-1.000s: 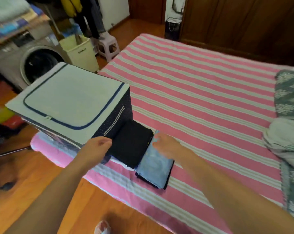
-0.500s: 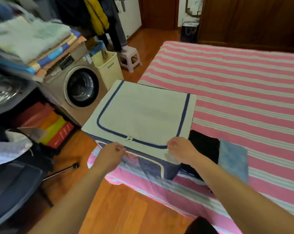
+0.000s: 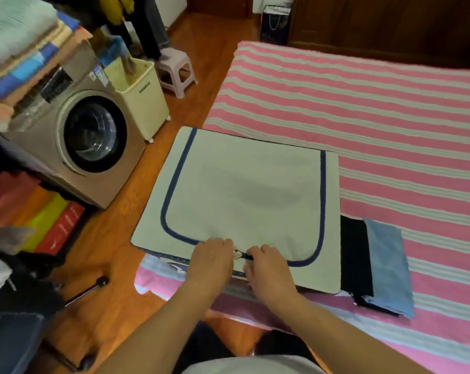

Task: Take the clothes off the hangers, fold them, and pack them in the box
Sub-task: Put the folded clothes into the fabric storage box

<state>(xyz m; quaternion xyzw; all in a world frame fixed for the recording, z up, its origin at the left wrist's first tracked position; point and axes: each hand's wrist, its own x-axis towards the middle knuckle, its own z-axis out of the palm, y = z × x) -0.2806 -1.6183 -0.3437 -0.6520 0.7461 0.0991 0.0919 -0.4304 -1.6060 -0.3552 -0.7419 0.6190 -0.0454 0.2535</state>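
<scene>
Both hands meet at the near edge of the cream fabric storage box [image 3: 244, 201] with its navy zip trim. The left hand [image 3: 211, 261] and right hand [image 3: 267, 268] have fingers curled at the white zip pulls [image 3: 237, 255]; whether they actually pinch them I cannot tell. The box sits on the pink-and-white striped bed [image 3: 390, 117], with folded black [image 3: 355, 255] and light blue clothes [image 3: 388, 265] just beside its right side.

both hands at zipper pull [image 3: 237, 254], closed box [image 3: 250, 195], folded clothes [image 3: 374, 263] beside

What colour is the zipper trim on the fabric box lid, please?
Dark navy blue zipper trim on an off-white lid, head view.
</scene>
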